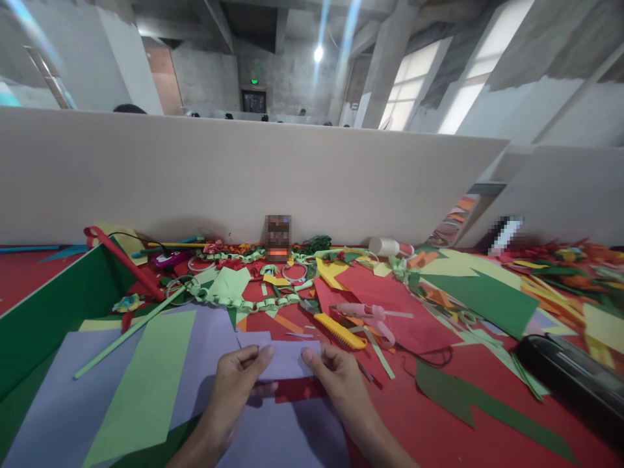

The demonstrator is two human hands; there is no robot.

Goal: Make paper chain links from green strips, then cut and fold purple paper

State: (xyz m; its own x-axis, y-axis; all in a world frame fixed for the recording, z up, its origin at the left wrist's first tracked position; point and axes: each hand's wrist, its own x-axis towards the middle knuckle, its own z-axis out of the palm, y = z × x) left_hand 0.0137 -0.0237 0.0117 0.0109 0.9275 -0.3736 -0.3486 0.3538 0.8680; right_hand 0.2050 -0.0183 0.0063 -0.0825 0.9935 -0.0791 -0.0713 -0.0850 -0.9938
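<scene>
Between my two hands is a small piece of purple paper (291, 361), stretched level above the table. My left hand (238, 374) pinches its left end, thumb on top. At the right end, my right hand (336, 370) grips it the same way. Larger purple sheets (287, 432) lie beneath and to the left. A light green paper strip (146, 383) rests on the left sheets, and a rolled green paper stick (127, 335) lies across them. Just beyond my right hand are a yellow utility knife (341, 331) and a pink glue gun (368, 314).
A green box-like wall (63, 312) bounds the left side; a white partition (244, 175) stands behind the table. A green paper chain (244, 302), red sheets (390, 305) and several scraps cover the far part. A black case-like object (575, 383) sits at right, near a dark green strip (487, 409).
</scene>
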